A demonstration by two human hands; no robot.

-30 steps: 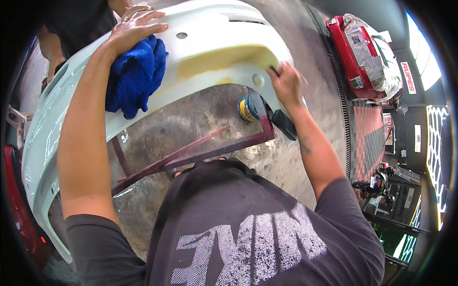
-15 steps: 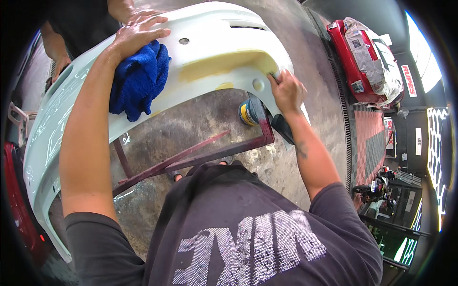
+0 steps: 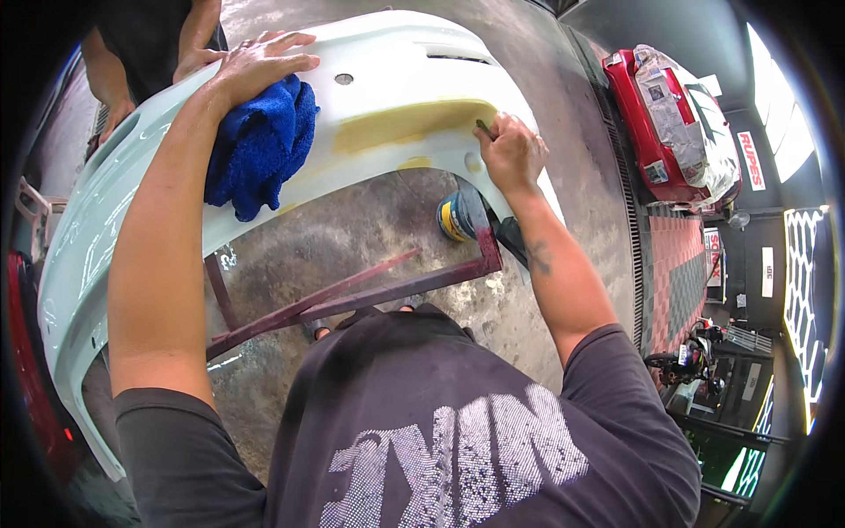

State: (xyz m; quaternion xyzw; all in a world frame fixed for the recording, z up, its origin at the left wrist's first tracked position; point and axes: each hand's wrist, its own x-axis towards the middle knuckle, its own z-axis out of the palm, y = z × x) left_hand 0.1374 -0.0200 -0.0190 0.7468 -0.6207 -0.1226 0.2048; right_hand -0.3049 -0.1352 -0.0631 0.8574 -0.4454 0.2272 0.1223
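Pressing flat with fingers spread, the left hand (image 3: 255, 66) lies on the upper surface of a pale car bumper (image 3: 387, 62), its palm over the top of a blue cloth (image 3: 260, 145) that drapes down the bumper's face just below it. The right hand (image 3: 510, 154) is closed around a small dark piece, perhaps sandpaper (image 3: 485, 129), held against the bumper's edge beside a yellowish filler patch (image 3: 405, 123) that runs between the 2 hands. Just under the right hand sits a round tin (image 3: 453, 216) on the concrete floor (image 3: 352, 238), next to a dark red metal stand (image 3: 370, 295). Beyond the left hand, another person's hand (image 3: 198, 60) touches the bumper
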